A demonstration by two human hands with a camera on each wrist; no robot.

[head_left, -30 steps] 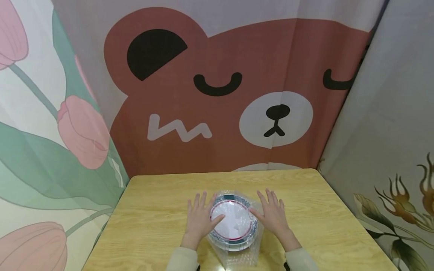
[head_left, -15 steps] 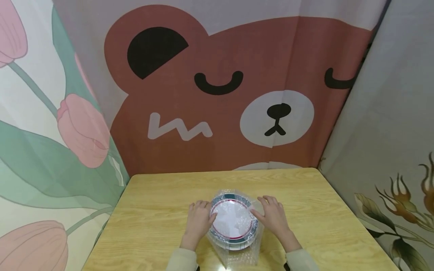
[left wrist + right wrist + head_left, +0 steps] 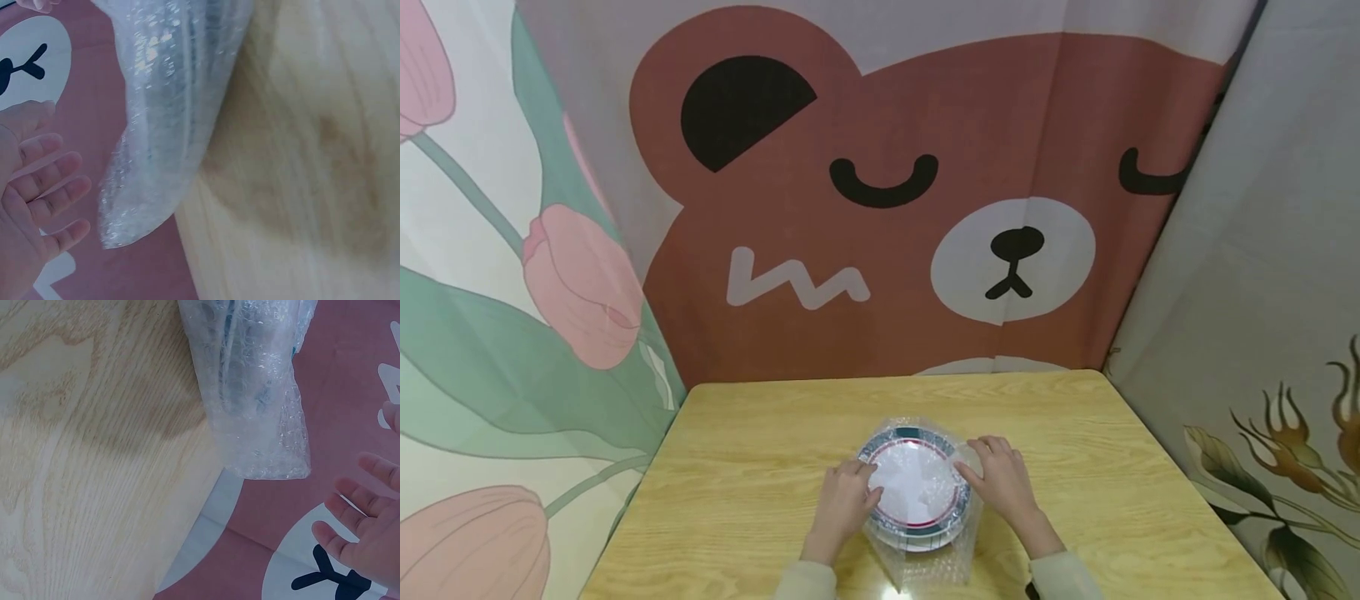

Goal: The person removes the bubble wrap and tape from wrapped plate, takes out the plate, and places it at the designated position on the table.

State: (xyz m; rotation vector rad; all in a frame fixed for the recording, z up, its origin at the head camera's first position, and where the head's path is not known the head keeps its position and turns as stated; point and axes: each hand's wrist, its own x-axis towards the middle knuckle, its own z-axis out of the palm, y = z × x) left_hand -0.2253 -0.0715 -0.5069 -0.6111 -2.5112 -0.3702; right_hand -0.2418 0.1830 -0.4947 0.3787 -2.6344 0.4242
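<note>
A stack of plates (image 3: 917, 487) lies wrapped in clear bubble wrap (image 3: 936, 571) near the front of the table. The top plate shows a white centre, a thin red ring and a patterned blue-green rim. At its left edge is my left hand (image 3: 844, 500), thumb and fingertips close over the rim. My right hand (image 3: 1006, 482) is at the right edge, its thumb overlapping the wrap there. Both wrist views show loosely bent, spread fingers beside the bubble wrap (image 3: 165, 125), with a gap between them and the wrap (image 3: 256, 394).
The light wood table (image 3: 752, 467) runs back to a curtain (image 3: 790, 333) printed with a sleeping bear. A tulip-print curtain (image 3: 467, 375) hangs on the left, and a pale flowered one (image 3: 1262, 275) on the right.
From straight and spread, the fingers of both hands have bent inward. My left hand has drawn slightly nearer to me along the rim; the wrapped plates stay in place.
</note>
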